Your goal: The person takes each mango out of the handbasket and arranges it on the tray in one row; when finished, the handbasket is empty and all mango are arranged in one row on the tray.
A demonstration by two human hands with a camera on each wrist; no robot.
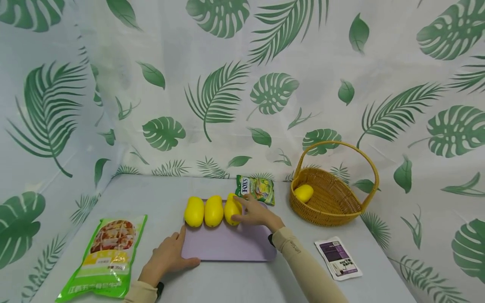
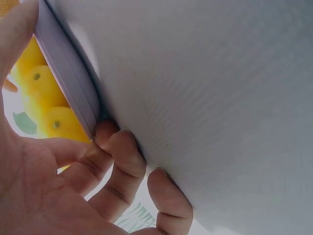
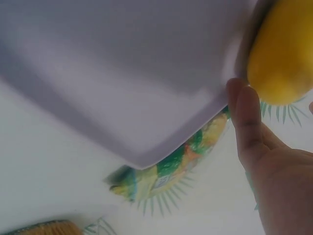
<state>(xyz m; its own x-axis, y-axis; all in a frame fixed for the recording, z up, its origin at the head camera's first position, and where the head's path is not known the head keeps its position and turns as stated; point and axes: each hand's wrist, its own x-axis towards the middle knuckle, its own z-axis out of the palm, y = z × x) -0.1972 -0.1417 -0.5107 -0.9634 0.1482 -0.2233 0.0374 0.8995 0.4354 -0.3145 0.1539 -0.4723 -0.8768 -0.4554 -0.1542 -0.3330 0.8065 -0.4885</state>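
Three yellow mangoes stand side by side along the back of a lilac tray (image 1: 227,246): the left mango (image 1: 194,211), the middle mango (image 1: 214,211) and the right mango (image 1: 229,210). My right hand (image 1: 255,212) holds the right mango from its right side, thumb and fingers spread about it. That mango (image 3: 283,54) also shows beside the fingers in the right wrist view. At the tray's front left corner, my left hand (image 1: 170,254) grips the rim, thumb along the front edge and fingers by the left side. Bent fingertips touch the table in the left wrist view.
A wicker basket (image 1: 322,216) with a tall handle stands at the right and holds another mango (image 1: 304,193). Behind the tray lies a green FOX'S candy bag (image 1: 261,188). A green food packet (image 1: 110,256) is at the left, a white and purple pouch (image 1: 338,258) at the right.
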